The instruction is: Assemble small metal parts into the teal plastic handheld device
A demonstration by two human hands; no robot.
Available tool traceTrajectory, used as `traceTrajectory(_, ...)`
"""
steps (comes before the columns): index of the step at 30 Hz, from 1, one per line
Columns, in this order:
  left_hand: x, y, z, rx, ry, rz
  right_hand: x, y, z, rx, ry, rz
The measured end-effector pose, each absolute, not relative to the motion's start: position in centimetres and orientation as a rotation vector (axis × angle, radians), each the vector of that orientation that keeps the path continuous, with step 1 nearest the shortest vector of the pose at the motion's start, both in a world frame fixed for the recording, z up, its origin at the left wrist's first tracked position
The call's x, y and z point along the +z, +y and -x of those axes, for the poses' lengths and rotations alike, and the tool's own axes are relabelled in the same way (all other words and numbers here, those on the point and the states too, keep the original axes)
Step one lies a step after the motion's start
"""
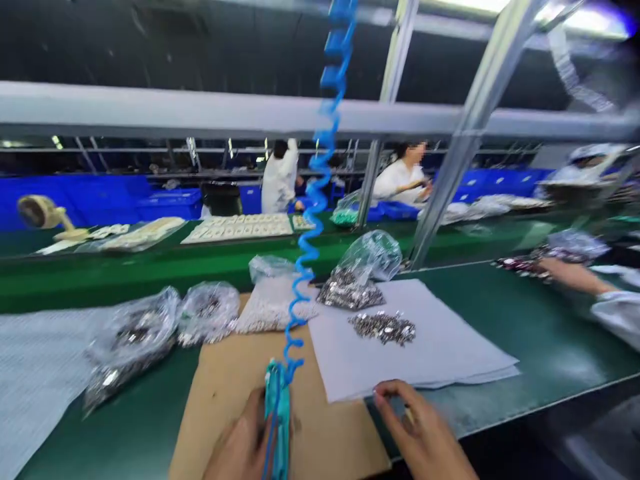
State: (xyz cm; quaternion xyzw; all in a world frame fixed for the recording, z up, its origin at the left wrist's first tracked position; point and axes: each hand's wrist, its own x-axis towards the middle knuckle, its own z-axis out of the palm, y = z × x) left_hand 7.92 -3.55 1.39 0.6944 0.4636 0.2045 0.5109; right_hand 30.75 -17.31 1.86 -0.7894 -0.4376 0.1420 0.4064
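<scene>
My left hand (241,437) is wrapped round a slim teal hand tool (278,413) over the brown cardboard (240,373). A blue coiled hose (307,250) runs up from the tool's top end. At the near edge of the white paper sheets (425,360), my right hand (420,427) is closed with thumb and forefinger pinched together. A tiny pale speck shows at those fingertips, too small to name. On the paper beyond lies a loose pile of small shiny metal parts (384,328). Behind the pile, an open plastic bag (354,287) holds more of them.
Several plastic bags of small parts stand at the left, among them a bag of white pieces (277,303). A metal post (450,180) rises behind the green bench (480,300). At right, another person's hand (575,275) touches dark shiny parts. People in white work farther back.
</scene>
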Motion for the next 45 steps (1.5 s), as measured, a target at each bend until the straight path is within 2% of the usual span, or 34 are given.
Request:
traceTrajectory(5,2.9,-4.8,-7.9,0.34,1.183,-1.528,1.7,-17.4,-27.5,0.661,-0.901,1.915)
traceTrajectory(8,3.1,-5.0,-8.4,0.408,1.171,-1.429,2.3,-15.8,-25.5,0.814,-0.885,1.839)
traceTrajectory(14,2.4,-6.0,-8.1,0.666,1.003,-1.497,2.6,-12.5,-23.4,0.899,-1.001,1.624)
traceTrajectory(20,2.7,-6.9,-8.2,0.695,0.945,-1.426,2.1,-11.4,-22.2,1.042,-0.805,1.452)
traceTrajectory(30,2.9,-7.1,-8.1,0.65,0.932,-1.567,3.9,-10.6,-21.9,0.914,-0.726,1.588)
traceTrajectory(37,3.3,-7.5,-8.3,0.629,0.926,-1.579,3.4,-10.7,-21.6,0.79,-0.85,1.847)
traceTrajectory(45,3.3,-7.7,-8.3,0.69,0.985,-1.661,3.3,-10.8,-21.2,0.659,-0.933,1.877)
